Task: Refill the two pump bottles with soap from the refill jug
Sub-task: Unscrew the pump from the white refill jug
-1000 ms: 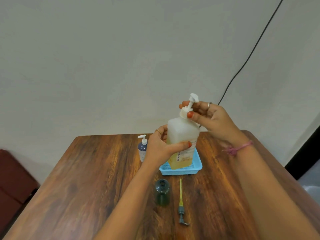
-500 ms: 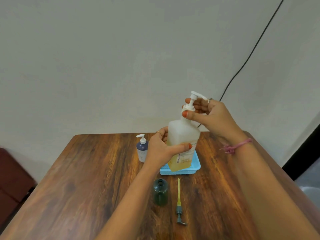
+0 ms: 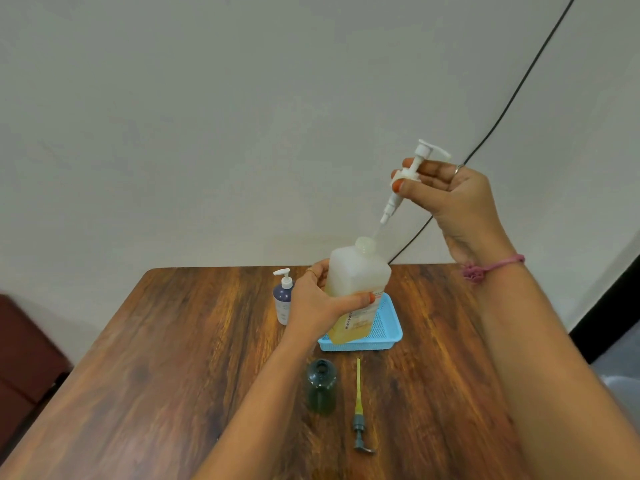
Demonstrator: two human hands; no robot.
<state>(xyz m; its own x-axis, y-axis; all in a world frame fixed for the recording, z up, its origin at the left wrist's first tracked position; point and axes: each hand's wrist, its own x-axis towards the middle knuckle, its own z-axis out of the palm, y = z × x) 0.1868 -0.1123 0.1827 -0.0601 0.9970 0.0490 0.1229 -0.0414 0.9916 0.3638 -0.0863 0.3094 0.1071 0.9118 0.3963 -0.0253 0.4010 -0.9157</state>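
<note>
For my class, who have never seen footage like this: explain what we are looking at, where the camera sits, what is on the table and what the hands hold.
No machine here: a person wears a camera on the head, looking down at their own hands. The left hand grips the refill jug, which stands in a blue tray on the wooden table. The right hand pinches the jug's white pump, lifted above the neck. Nearer lie an open green bottle and its grey pump. A blue pump bottle stands behind.
</note>
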